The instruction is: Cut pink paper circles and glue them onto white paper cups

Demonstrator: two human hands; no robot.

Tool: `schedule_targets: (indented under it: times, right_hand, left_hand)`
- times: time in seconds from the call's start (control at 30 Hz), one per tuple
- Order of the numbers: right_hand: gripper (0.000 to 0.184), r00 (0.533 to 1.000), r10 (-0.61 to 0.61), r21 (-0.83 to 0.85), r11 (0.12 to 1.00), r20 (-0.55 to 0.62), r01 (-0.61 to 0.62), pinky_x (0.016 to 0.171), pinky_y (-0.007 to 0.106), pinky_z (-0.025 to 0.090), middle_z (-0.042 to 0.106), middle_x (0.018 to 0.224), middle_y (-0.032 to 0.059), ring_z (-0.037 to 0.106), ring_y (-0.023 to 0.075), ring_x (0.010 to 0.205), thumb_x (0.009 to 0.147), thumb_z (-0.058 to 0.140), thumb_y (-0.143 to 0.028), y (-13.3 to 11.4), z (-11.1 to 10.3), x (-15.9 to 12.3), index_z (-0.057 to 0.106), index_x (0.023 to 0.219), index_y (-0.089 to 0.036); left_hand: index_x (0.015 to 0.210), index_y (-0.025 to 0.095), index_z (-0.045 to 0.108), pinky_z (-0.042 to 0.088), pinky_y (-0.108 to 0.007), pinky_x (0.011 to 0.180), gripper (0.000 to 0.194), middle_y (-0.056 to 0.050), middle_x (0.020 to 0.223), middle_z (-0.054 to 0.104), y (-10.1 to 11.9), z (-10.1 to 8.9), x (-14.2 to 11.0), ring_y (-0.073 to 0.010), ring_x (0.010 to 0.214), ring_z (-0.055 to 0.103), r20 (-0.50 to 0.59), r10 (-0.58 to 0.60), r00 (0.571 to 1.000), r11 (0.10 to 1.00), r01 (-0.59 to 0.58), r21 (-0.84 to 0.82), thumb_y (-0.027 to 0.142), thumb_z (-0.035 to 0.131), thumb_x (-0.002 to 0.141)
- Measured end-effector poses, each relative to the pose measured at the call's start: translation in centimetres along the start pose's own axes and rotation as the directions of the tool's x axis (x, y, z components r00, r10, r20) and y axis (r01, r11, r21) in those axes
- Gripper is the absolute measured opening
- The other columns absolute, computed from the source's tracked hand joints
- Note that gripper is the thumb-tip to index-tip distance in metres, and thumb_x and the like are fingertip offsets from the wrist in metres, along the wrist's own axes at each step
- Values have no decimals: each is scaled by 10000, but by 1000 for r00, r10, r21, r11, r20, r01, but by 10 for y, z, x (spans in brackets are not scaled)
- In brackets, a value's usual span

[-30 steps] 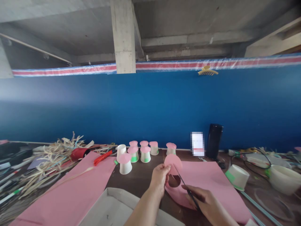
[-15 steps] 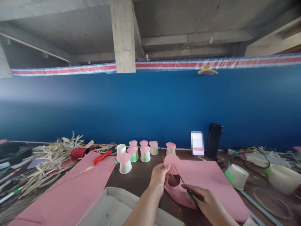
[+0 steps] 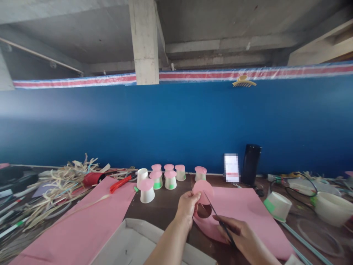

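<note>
My left hand point(image 3: 190, 206) pinches the lower left edge of a round pink paper disc point(image 3: 203, 187) between thumb and fingers. In my right hand point(image 3: 238, 233) is a slim dark pair of scissors point(image 3: 217, 213); its narrow blades point up and left, with the tip over the lower middle of the disc. Whether the blades are apart is too fine to see. Below the disc lies a pink paper sheet point(image 3: 248, 209) with a round hole near its left edge. Just behind the disc stands an upturned paper cup point(image 3: 200, 176) with a pink disc on top.
Several upturned paper cups point(image 3: 147, 196) with pink tops stand left of centre. A grey-white open box point(image 3: 129, 235) lies in front, beside another pink sheet point(image 3: 82, 224). A red-handled tool point(image 3: 120, 183) and pale strips point(image 3: 68, 180) are left; a black cylinder point(image 3: 251, 163) stands behind.
Almost nothing differs. The pink disc and the scissors tip have shifted very slightly to the right; both hands keep their grip.
</note>
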State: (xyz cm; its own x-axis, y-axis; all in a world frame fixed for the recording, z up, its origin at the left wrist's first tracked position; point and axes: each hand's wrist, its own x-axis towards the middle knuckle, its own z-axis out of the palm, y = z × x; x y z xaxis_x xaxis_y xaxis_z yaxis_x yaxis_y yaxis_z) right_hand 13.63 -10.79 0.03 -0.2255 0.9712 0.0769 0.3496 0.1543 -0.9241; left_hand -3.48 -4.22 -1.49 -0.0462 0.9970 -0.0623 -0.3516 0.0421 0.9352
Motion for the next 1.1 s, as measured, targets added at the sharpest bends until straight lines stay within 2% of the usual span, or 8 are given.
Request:
schedule_targets:
  times: [0.17, 0.27, 0.43, 0.7, 0.87, 1.1]
  right_hand:
    - [437, 1000, -5, 13, 1000, 9, 5, 857, 317, 502, 719, 1057, 85, 628, 294, 1012, 744, 612, -394, 2, -1, 1, 688, 1105, -160]
    - [444, 1000, -3, 15, 1000, 10, 3, 839, 312, 506, 723, 1043, 82, 633, 290, 995, 749, 612, -408, 4, -1, 2, 684, 1114, -165]
    - [463, 1000, 1, 7, 1000, 8, -1, 800, 304, 512, 741, 947, 77, 642, 289, 947, 745, 616, -428, 7, 0, 3, 683, 1117, -160]
    - [455, 1000, 5, 28, 1000, -1, -5, 653, 272, 504, 737, 845, 57, 642, 245, 786, 742, 609, -426, 12, 1, 3, 690, 1108, -168]
    - [445, 1000, 4, 77, 997, 6, -5, 558, 251, 451, 689, 704, 29, 577, 184, 636, 740, 621, -420, 14, 2, 5, 695, 1097, -164]
    - [449, 1000, -3, 108, 994, 29, 0, 511, 246, 398, 604, 593, 5, 502, 152, 562, 746, 620, -456, 14, 0, 3, 700, 1082, -168]
  left_hand:
    - [549, 173, 458, 172, -191, 390, 405, 59, 367, 408, -1, 0, 0, -47, 344, 326, 3, 3, 1000, 1000, -3, 10, 480, 723, 573]
    - [551, 174, 459, 176, -192, 389, 392, 58, 364, 409, -1, 0, 0, -48, 343, 325, 3, 7, 1000, 1000, -7, 8, 468, 717, 584]
    - [542, 173, 456, 184, -190, 390, 393, 55, 366, 412, -1, 0, 0, -48, 347, 329, 1, 16, 1000, 1000, -16, 2, 463, 718, 585]
    - [541, 174, 459, 188, -190, 388, 409, 67, 361, 389, 1, 0, 0, -44, 343, 314, 1, 16, 1000, 1000, -16, -15, 473, 737, 562]
    - [544, 173, 459, 189, -189, 388, 412, 59, 367, 408, 3, 0, -1, -45, 344, 324, 4, 17, 1000, 1000, -17, -27, 477, 736, 568]
    - [555, 172, 453, 203, -182, 399, 419, 68, 394, 402, 2, -2, 1, -37, 361, 324, 3, 25, 1000, 998, -25, -55, 472, 746, 569]
